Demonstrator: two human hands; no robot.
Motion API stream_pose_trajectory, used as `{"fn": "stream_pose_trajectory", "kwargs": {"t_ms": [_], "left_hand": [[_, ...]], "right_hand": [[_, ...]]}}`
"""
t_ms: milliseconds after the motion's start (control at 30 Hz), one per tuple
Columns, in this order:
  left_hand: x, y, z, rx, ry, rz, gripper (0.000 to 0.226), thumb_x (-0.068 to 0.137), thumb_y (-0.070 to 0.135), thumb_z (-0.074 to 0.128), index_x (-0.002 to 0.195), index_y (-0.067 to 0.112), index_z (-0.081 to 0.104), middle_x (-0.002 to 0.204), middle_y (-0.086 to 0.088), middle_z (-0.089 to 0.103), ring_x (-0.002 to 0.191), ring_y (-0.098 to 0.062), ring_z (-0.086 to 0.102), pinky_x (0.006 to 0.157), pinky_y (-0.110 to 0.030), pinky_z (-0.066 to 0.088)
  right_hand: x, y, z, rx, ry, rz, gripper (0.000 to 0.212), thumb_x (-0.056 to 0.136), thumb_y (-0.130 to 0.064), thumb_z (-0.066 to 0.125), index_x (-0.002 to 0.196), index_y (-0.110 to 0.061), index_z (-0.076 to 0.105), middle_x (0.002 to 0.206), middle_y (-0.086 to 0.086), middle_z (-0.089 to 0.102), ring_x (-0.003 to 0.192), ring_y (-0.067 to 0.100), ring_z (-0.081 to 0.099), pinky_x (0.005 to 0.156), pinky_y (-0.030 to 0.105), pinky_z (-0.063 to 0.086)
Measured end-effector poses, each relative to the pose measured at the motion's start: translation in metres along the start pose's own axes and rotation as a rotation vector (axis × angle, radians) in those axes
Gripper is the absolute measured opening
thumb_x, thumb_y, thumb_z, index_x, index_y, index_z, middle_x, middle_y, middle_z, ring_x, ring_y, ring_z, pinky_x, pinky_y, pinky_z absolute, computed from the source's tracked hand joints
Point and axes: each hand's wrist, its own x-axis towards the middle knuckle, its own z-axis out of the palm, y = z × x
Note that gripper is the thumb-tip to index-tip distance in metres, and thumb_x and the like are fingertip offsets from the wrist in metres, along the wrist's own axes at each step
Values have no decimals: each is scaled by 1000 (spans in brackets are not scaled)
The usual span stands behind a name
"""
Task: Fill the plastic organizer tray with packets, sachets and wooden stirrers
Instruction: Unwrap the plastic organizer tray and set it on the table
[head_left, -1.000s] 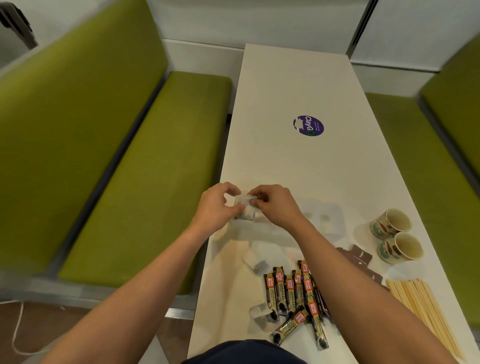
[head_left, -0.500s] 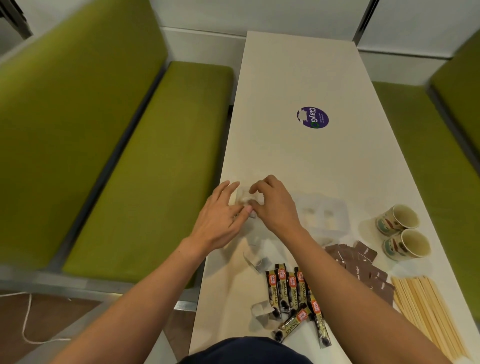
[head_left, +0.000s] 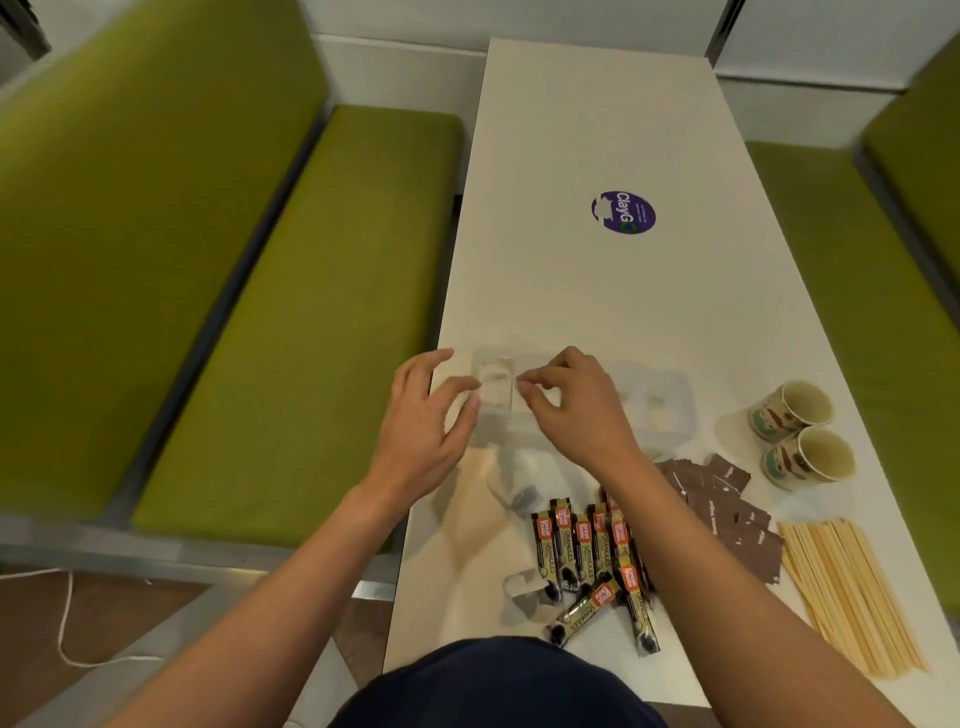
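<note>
Two hands are over the clear plastic organizer tray (head_left: 670, 395), which sits on the near left part of the long white table (head_left: 597, 130). Your left hand (head_left: 421, 421) has its fingers straight and slightly spread, tips at the small white paper sachets (head_left: 496, 387) lying in the tray's leftmost compartment. Your right hand (head_left: 576, 405) is curled, thumb and forefinger drawn together at the sachets' right edge; blur hides whether they actually nip them. Nearer you, black-and-orange coffee stick packets (head_left: 587, 551) lie in a loose heap under your right forearm, brown sugar sachets (head_left: 727, 499) just right of them, pale wooden stirrers (head_left: 852, 592) beyond those. Patterned paper cups (head_left: 800, 431) lie tipped on their sides right of the tray.
</note>
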Motion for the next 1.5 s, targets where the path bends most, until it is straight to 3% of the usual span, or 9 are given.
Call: {"fn": "stream_pose_trajectory", "kwargs": {"t_ms": [100,233,433,567,733,967,1233,1367,1500], "left_hand": [[-26,1,2,31,68,-15,19,93,18,70,112,20,72,129,-2,56,120,-21,42,99,-21,32],[-61,4,11,12,-77,-23,18,90,22,72,108,22,74,109,6,59,102,-15,50,87,-31,45],[-71,21,31,-23,-308,-308,48,94,52,58,132,23,63,124,4,55,120,-17,50,97,-33,46],[-63,26,43,53,-390,-338,68,85,67,62,136,22,59,125,0,52,122,-19,47,97,-39,48],[-53,23,44,-34,-409,-382,36,79,48,78,104,26,67,112,3,50,113,-19,50,91,-34,46],[-53,19,27,-219,-396,-447,31,73,20,84,94,23,61,79,10,60,67,-8,52,53,-14,37],[-58,10,19,-262,-392,-439,34,76,27,87,103,28,67,90,11,67,72,-3,59,61,-10,44],[-59,14,23,-301,-380,-494,31,77,21,82,104,30,69,90,8,70,75,-7,63,61,-9,46],[-57,14,27,-364,-358,-542,22,79,20,78,98,30,72,83,10,71,71,-4,62,63,-12,47]], "right_hand": [[-39,5,-16,93,-17,57,16,98,-33,65,106,-30,79,94,-13,61,85,0,55,72,13,36],[-89,17,-25,87,-266,56,19,94,-40,69,112,-39,74,104,-19,60,96,-1,55,79,19,42],[-136,36,-16,-36,-545,-101,55,82,-58,75,133,-41,63,128,-15,49,119,7,39,102,23,33],[-147,41,3,-73,-495,-209,29,89,-42,71,116,-33,75,129,-9,55,113,8,36,99,30,37],[-149,35,0,47,-377,-149,23,92,-43,61,101,-28,76,109,-16,67,99,11,55,89,35,47],[-124,6,-39,395,-116,40,13,95,-28,72,102,-37,78,95,-20,75,87,4,66,80,32,54],[-28,-24,-41,551,195,50,14,95,-24,72,100,-37,76,89,-19,76,78,3,64,68,26,48],[12,-17,-19,494,105,93,10,97,-26,70,103,-26,78,92,-17,76,86,-3,66,73,18,46],[30,-7,-2,425,-74,205,15,99,-28,65,99,-21,79,93,-8,77,89,10,69,78,31,52]]}}
